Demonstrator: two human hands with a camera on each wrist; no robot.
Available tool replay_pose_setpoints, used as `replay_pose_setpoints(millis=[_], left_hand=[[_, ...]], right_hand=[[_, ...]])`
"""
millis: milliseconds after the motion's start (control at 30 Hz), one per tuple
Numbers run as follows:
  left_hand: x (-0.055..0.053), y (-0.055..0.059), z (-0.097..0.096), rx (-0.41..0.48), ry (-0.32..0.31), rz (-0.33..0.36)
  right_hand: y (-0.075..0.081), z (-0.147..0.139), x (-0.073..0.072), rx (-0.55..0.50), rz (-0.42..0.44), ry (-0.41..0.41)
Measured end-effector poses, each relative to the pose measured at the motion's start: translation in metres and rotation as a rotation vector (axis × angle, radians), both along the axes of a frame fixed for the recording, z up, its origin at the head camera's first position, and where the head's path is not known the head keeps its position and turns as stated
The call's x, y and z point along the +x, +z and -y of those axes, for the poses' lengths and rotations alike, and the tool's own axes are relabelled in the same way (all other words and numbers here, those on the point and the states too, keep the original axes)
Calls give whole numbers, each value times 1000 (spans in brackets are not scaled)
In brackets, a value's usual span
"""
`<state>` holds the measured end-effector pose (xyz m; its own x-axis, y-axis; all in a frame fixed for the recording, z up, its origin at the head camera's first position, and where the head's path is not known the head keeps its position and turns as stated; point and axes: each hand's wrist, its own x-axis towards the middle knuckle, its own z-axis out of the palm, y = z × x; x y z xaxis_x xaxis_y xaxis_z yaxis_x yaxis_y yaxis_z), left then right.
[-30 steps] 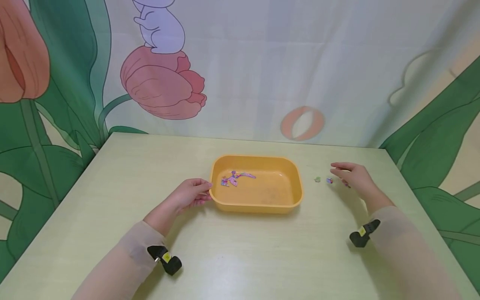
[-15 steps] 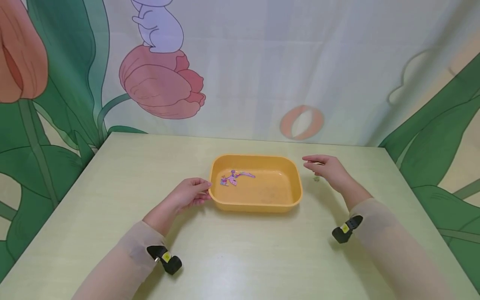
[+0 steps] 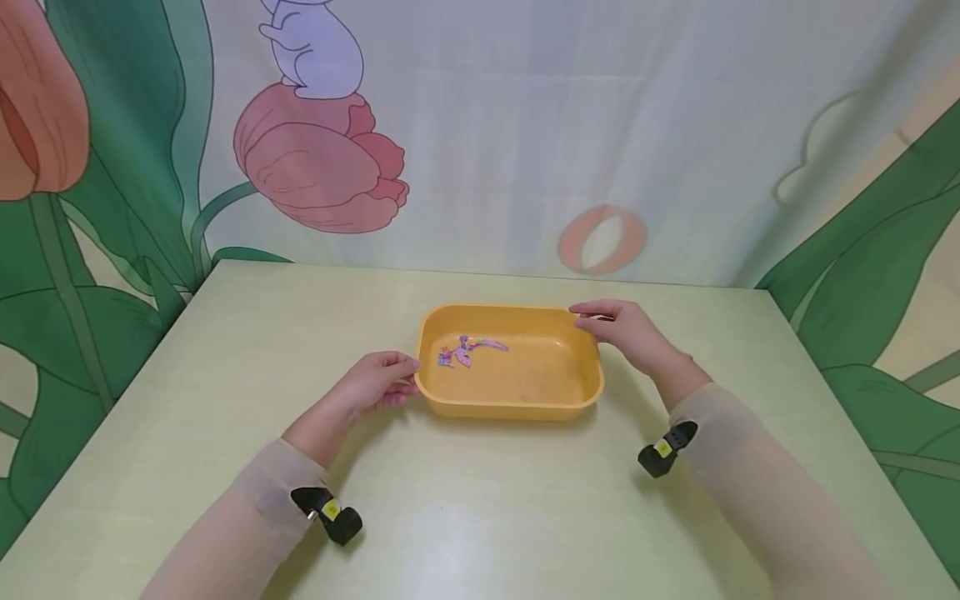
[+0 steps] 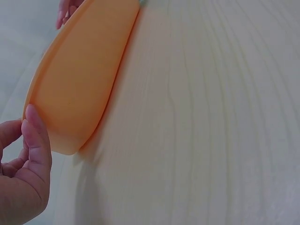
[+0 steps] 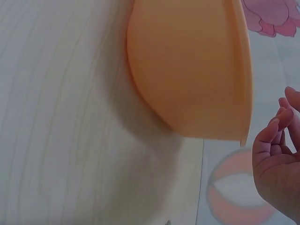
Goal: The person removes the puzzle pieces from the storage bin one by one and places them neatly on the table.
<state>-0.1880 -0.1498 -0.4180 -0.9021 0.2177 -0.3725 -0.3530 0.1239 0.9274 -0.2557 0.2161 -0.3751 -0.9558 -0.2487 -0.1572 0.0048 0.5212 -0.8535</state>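
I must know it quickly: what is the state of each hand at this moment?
Left hand: closed, pinching the yellow tray.
Right hand: near the tray's far right corner; whether it pinches something small cannot be told.

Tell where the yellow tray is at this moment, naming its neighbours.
In the head view, the yellow tray sits on the table, between the left hand at its left end and the right hand near its far right corner.

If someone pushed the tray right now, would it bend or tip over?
The tray would probably stay stiff: its walls look even where the left hand grips it. It looks low and wide, so tipping over seems unlikely. The small pieces inside might slide, though, as its floor looks smooth.
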Motion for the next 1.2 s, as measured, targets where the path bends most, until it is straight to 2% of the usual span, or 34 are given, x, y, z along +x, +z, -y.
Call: replay_pose_setpoints(millis=[133, 400, 533, 767, 967, 1200], left_hand=[[-1, 1, 0, -7, 0, 8], [-1, 0, 1, 1, 11, 12], [0, 0, 0, 14, 10, 12], [1, 2, -2, 14, 2, 14], [1, 2, -3, 18, -13, 11], [0, 1, 0, -3, -19, 15]], right_hand=[[2, 13, -1, -21, -12, 23], [2, 40, -2, -80, 29, 53], [-2, 53, -1, -107, 33, 79], [-15, 79, -2, -70, 46, 138], [-19, 94, -2, -67, 45, 166], [-26, 120, -7, -92, 35, 206]])
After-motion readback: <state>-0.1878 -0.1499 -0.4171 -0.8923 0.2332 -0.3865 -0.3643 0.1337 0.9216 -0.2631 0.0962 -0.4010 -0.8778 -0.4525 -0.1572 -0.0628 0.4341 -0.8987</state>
